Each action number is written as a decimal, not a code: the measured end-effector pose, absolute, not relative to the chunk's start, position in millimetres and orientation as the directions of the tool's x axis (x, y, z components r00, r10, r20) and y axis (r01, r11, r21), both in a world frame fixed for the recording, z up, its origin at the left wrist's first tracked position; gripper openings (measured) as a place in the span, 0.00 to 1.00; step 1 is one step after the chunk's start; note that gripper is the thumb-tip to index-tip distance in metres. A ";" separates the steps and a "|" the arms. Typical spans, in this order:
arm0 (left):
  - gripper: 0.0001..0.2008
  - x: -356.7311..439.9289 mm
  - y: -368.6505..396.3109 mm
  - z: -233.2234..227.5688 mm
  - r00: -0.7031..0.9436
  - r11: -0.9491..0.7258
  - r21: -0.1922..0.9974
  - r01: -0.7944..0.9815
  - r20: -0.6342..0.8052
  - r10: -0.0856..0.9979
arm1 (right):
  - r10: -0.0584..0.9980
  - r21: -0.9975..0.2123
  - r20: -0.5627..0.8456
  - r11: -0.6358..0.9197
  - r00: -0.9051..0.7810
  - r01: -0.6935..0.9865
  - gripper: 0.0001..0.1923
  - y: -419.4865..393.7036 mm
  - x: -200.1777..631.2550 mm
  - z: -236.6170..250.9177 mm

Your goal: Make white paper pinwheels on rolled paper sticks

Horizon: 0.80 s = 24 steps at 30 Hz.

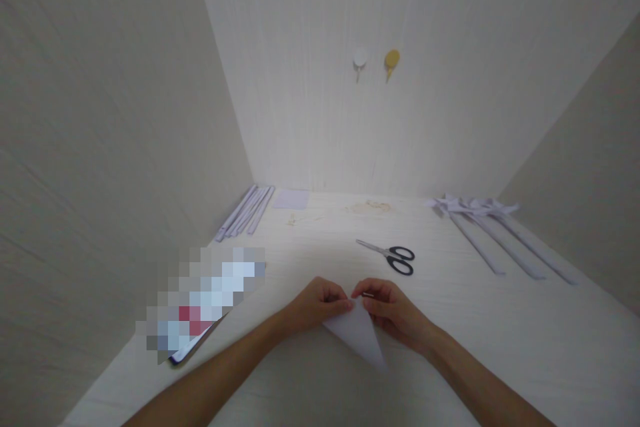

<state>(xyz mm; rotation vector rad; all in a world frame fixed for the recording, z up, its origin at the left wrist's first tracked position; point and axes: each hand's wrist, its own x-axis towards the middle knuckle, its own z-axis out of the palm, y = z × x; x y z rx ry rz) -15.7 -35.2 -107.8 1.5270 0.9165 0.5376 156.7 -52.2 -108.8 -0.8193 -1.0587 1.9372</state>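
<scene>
A pale sheet of paper (361, 337), folded into a triangle, is held above the table near its front. My left hand (320, 303) pinches its upper left part between thumb and fingers. Close beside it, my right hand (393, 310) grips the paper's top corner with thumb and forefinger. The fingertips of both hands almost meet there. Just beyond my hands lies a pair of scissors (387, 253) with black handles, its blades pointing left.
Rolled paper sticks (249, 211) lie at the back left beside a square of paper (292, 199). Paper pinwheel-like shapes on sticks (480, 217) rest at the back right. A blurred-out device (200, 340) lies at left. Two hooks (392, 59) hang on the back wall.
</scene>
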 end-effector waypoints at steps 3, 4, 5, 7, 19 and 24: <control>0.18 -15.9 -35.2 -107.4 0.580 0.023 0.966 0.257 -0.173 0.796 | 0.847 -0.870 -0.165 -0.367 -0.506 -0.330 0.11 -52.3 156.8 -107.6; 0.18 -16.1 -35.1 -107.5 0.582 0.017 0.966 0.257 -0.169 0.795 | 0.845 -0.868 -0.161 -0.366 -0.509 -0.334 0.11 -52.2 156.8 -107.7; 0.18 -16.2 -35.0 -107.7 0.584 0.008 0.966 0.258 -0.162 0.796 | 0.845 -0.869 -0.155 -0.363 -0.511 -0.336 0.10 -52.1 156.7 -108.0; 0.18 -16.5 -34.7 -108.1 0.586 -0.011 0.966 0.260 -0.149 0.796 | 0.848 -0.874 -0.149 -0.353 -0.509 -0.333 0.10 -51.8 156.5 -108.9; 0.19 -15.7 -35.8 -107.8 0.601 -0.065 0.955 0.289 -0.128 0.789 | 0.880 -0.928 -0.089 -0.243 -0.467 -0.282 0.09 -51.7 154.6 -111.6; 0.18 -15.0 -35.3 -107.4 0.604 -0.058 0.959 0.276 -0.126 0.787 | 0.916 -0.969 -0.050 -0.141 -0.398 -0.203 0.07 -49.1 153.3 -115.9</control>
